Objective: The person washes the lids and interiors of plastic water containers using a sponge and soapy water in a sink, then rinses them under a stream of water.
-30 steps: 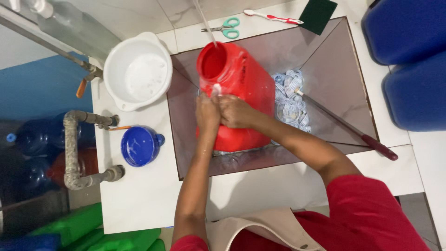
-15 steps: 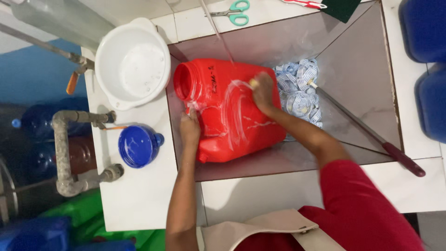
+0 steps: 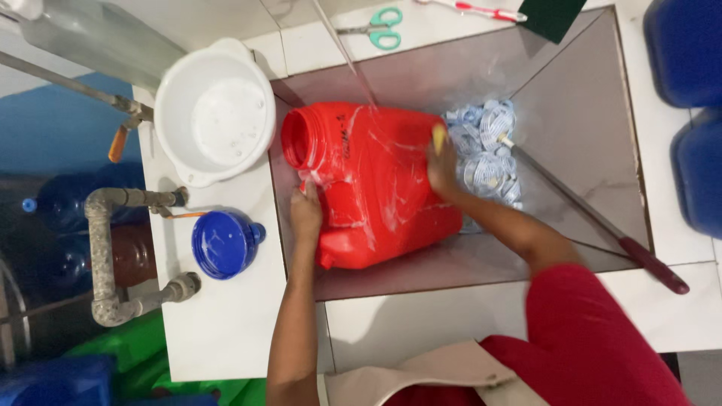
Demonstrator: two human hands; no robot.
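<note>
Head view | red jerrycan (image 3: 376,184) steadied by left hand (image 3: 306,214) pressed flat | yellow sponge (image 3: 438,138) gripped in right hand (image 3: 442,165) | best scrubbed firmly, sink (image 3: 571,120) water kept running

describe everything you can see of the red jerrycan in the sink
The red jerrycan looks like glossy plastic, boxy, with a wide round uncapped mouth pointing left toward the white basin. It lies on its side in the tiled sink, streaked with white suds, under a thin stream of water. The left hand steadies it near the neck; the right hand presses something yellow on its far end.
</note>
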